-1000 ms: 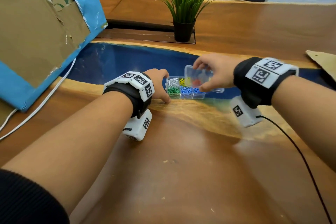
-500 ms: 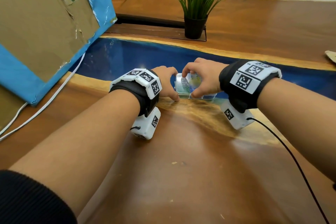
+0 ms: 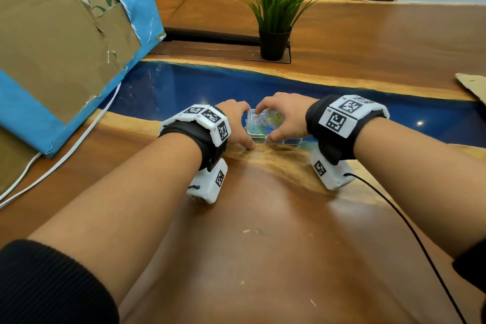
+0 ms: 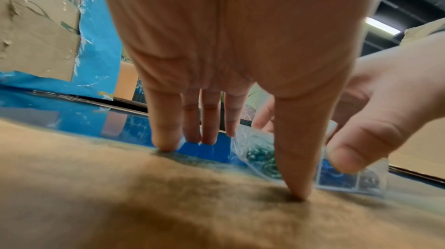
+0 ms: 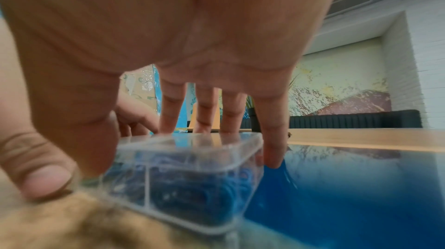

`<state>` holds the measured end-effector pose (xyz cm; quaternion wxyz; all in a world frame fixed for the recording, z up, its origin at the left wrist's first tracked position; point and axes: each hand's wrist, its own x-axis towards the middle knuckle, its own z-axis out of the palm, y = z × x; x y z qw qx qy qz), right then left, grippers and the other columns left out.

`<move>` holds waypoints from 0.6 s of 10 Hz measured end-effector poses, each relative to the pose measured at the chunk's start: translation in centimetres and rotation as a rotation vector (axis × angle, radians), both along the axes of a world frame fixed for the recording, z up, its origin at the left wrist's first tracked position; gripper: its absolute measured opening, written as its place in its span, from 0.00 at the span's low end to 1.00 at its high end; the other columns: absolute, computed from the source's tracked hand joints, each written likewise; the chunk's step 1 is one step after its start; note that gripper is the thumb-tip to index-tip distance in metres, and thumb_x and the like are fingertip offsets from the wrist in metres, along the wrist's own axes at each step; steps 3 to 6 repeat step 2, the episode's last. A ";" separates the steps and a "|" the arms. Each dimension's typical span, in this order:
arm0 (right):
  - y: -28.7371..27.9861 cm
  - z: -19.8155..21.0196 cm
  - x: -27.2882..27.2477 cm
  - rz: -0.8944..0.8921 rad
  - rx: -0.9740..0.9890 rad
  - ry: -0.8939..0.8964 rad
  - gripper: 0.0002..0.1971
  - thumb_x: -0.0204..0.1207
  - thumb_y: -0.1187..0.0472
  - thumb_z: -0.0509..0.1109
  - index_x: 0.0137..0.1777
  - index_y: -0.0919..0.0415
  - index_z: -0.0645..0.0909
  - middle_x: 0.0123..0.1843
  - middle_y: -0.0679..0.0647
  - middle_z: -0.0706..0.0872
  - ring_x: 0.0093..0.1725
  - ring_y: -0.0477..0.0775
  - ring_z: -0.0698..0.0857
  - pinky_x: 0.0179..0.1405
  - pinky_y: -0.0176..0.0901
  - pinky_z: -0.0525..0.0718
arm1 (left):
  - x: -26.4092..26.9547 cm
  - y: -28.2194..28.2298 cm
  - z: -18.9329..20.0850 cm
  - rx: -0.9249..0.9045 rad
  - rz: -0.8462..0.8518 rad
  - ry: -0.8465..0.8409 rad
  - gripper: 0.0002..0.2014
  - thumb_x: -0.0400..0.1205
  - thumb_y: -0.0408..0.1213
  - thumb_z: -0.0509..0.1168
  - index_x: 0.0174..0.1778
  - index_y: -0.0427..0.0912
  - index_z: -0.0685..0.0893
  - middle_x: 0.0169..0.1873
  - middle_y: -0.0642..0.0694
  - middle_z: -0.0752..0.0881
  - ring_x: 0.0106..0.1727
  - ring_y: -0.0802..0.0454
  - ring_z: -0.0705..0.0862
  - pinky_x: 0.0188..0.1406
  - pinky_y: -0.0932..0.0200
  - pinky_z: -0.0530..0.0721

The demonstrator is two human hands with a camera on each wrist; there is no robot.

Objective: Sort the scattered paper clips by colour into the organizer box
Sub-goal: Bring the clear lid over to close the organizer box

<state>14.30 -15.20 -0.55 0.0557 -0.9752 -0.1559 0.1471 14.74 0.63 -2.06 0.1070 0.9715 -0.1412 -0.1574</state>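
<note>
The clear organizer box (image 3: 263, 125) lies at the edge of the table's blue strip with its lid down. Sorted clips show through the plastic: green clips (image 4: 262, 158) at the left and blue clips (image 5: 216, 186) at the near side. My right hand (image 3: 285, 118) arches over the box (image 5: 192, 173), with fingers on the lid's far edge and the thumb at the near edge. My left hand (image 3: 236, 123) stands at the box's left side. Its fingers (image 4: 166, 135) are straight, with the tips on the table. No loose clips show on the table.
A potted plant (image 3: 274, 21) stands behind the box. A torn cardboard box with blue wrap (image 3: 65, 34) leans at the left, with a white cable (image 3: 65, 150) below it. A black cable (image 3: 407, 223) trails from my right wrist. A cardboard scrap (image 3: 473, 84) lies far right.
A second ago my right hand held the lid raised over the open box. It has swung the lid down onto the box. My left hand stayed beside the box.
</note>
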 end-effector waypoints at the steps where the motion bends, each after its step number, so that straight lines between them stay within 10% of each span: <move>1: -0.4 0.0 -1.1 -0.018 0.001 0.011 0.46 0.64 0.51 0.79 0.80 0.44 0.58 0.71 0.54 0.72 0.66 0.57 0.77 0.61 0.51 0.78 | -0.9 0.3 -0.1 -0.053 0.043 0.001 0.52 0.66 0.52 0.78 0.81 0.46 0.56 0.75 0.44 0.73 0.72 0.43 0.76 0.65 0.50 0.76; 6: -1.7 0.4 -2.5 -0.089 0.089 -0.026 0.55 0.62 0.49 0.81 0.83 0.44 0.47 0.80 0.54 0.61 0.75 0.60 0.71 0.69 0.56 0.76 | -1.9 1.4 -0.3 -0.105 0.096 0.036 0.57 0.65 0.53 0.79 0.82 0.49 0.49 0.75 0.43 0.73 0.72 0.41 0.76 0.66 0.48 0.75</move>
